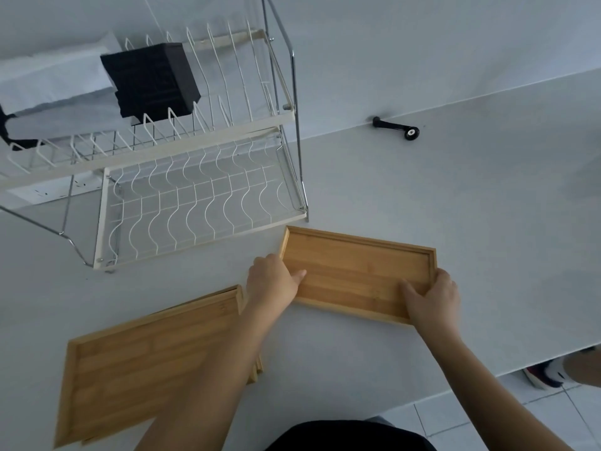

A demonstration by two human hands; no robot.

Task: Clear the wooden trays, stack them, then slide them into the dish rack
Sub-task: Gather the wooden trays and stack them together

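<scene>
A small empty wooden tray lies on the white counter just right of the dish rack's front corner. My left hand grips its left end, thumb inside the rim. My right hand grips its near right corner, thumb on the tray floor. A larger wooden tray lies at the lower left, partly under my left forearm, with another tray's edge showing beneath it. The two-tier white wire dish rack stands at the upper left; its lower shelf is bare.
A black box and a white cloth rest on the rack's upper tier. A small black handle tool lies near the wall. The counter's edge runs along the right, with tiled floor and a shoe below.
</scene>
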